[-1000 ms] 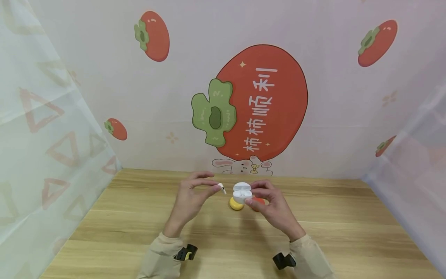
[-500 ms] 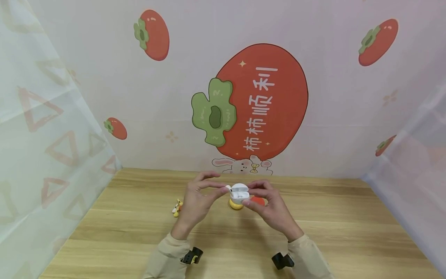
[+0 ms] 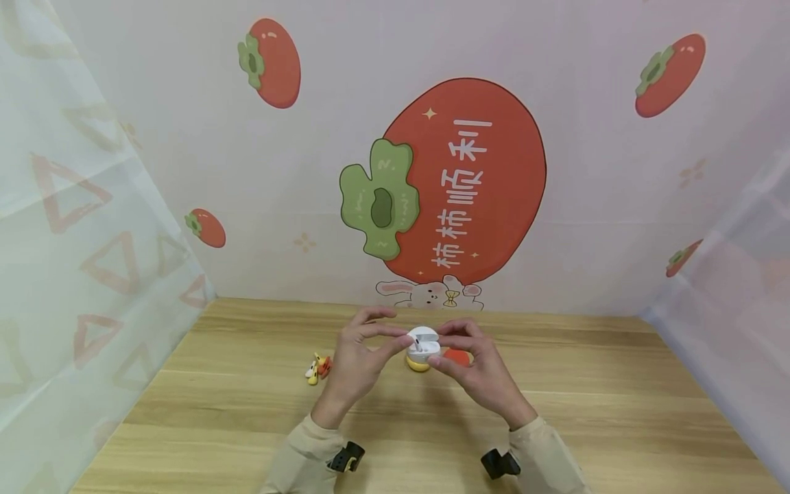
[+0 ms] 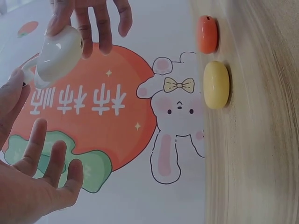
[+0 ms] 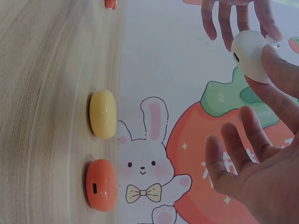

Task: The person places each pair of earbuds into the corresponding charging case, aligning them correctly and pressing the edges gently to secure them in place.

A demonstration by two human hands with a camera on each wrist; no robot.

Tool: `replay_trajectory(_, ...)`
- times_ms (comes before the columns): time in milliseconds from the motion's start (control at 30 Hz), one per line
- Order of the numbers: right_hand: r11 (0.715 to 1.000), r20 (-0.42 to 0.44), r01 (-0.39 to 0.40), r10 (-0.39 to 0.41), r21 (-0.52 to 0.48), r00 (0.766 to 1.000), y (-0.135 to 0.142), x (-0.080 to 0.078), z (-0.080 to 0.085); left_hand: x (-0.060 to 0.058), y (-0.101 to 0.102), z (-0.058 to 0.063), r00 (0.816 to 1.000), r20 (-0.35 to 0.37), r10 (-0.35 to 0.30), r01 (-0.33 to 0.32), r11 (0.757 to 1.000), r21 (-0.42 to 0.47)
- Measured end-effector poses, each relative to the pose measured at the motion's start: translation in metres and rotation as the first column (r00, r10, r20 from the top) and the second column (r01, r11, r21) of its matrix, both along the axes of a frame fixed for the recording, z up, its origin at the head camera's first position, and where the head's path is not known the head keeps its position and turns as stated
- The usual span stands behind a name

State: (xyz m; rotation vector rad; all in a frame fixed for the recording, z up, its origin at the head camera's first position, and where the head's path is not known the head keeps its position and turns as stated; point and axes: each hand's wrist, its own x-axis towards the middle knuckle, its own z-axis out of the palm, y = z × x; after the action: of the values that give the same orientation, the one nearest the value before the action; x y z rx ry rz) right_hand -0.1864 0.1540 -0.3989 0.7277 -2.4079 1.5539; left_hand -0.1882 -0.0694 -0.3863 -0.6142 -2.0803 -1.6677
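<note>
My right hand (image 3: 472, 357) holds a white earbud case (image 3: 424, 351) above the table, its lid up and its inside facing me. Between thumb and index finger, my left hand (image 3: 364, 353) pinches a white earbud (image 3: 416, 341) right at the left side of the case opening. In the left wrist view the earbud overlaps the edge of the white case (image 4: 60, 56), and the other left fingers spread away from it. The right wrist view shows the case's rounded underside (image 5: 252, 56) gripped by the right thumb and index finger.
On the table behind the case sit a yellow case (image 5: 103, 114) and an orange-red case (image 5: 101, 185), side by side. Several small white, yellow and orange earbuds (image 3: 317, 368) lie in a cluster left of my left wrist. A printed backdrop (image 3: 586, 206) rises at the table's far edge.
My left hand has moved right, bringing the earbud from apart to the case opening. The case has shifted slightly left, and the earbud cluster has come into view behind the left hand.
</note>
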Motion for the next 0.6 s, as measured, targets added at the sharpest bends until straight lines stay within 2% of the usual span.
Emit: replay_trajectory(600, 1.000, -0.024, 0.021, -0.021, -0.004, 0.999, 0.0001, 0.0000, -0.0003, 0.0029, 0.0027, -0.0008, 0.998, 0.056, -0.024, 0.028, 0.997, -0.071)
